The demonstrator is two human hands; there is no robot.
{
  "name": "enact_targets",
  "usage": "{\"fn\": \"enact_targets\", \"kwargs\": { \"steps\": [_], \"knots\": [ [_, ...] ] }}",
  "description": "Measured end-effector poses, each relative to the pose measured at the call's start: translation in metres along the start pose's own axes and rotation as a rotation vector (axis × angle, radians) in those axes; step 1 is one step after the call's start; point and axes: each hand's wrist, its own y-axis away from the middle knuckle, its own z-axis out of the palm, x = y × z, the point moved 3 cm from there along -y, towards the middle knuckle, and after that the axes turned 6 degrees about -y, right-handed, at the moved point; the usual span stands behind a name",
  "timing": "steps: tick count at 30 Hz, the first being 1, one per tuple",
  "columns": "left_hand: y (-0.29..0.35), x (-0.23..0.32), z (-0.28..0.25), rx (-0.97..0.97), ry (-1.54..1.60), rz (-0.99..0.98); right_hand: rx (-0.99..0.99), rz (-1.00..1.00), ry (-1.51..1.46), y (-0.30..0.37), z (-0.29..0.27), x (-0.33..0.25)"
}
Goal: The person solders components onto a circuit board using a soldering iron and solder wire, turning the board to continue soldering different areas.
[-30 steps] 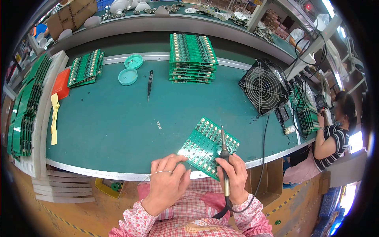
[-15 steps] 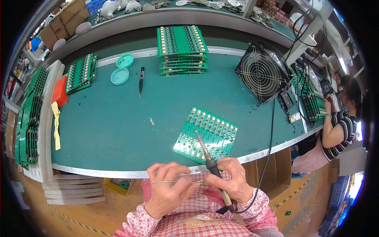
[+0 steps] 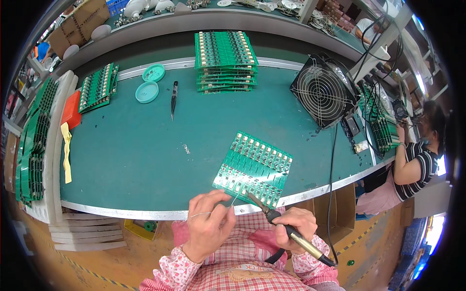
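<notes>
A green circuit board [image 3: 257, 160] with rows of small parts lies tilted on the table near its front edge. My right hand [image 3: 297, 227] is closed round the handle of a soldering iron [image 3: 291, 230], whose tip is over the board's near edge. Between the thumb and fingers of my left hand [image 3: 209, 222] runs a thin solder wire [image 3: 235, 199]. The wire's free end points up at the board's near edge, a little left of the iron's tip. I cannot tell whether tip and wire touch the board.
A stack of boards [image 3: 226, 60] stands at the back, a black fan [image 3: 320, 90] at the right. Tweezers [image 3: 174, 101], two turquoise round lids [image 3: 147, 92] and a red box [image 3: 72, 110] lie left. The iron's cable [image 3: 332, 169] crosses the front edge. A co-worker [image 3: 417, 162] sits at the right.
My right hand has tilted the iron over leftward and lowered its tip toward the board's near edge. My left hand has moved slightly, and the wire's end now points up at the board.
</notes>
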Motion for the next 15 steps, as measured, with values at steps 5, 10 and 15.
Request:
{"fn": "enact_targets", "kwargs": {
  "steps": [5, 10, 15],
  "knots": [
    [0.0, -0.001, 0.002, -0.012, -0.042, -0.004, -0.051, -0.042, 0.023, -0.007, 0.008, -0.004],
    [-0.002, -0.001, 0.003, -0.012, -0.056, 0.005, -0.092, -0.039, 0.045, -0.01, 0.01, -0.005],
    [-0.003, 0.0, 0.004, 0.0, -0.068, 0.003, -0.158, -0.068, 0.051, -0.014, 0.012, -0.006]
  ]
}}
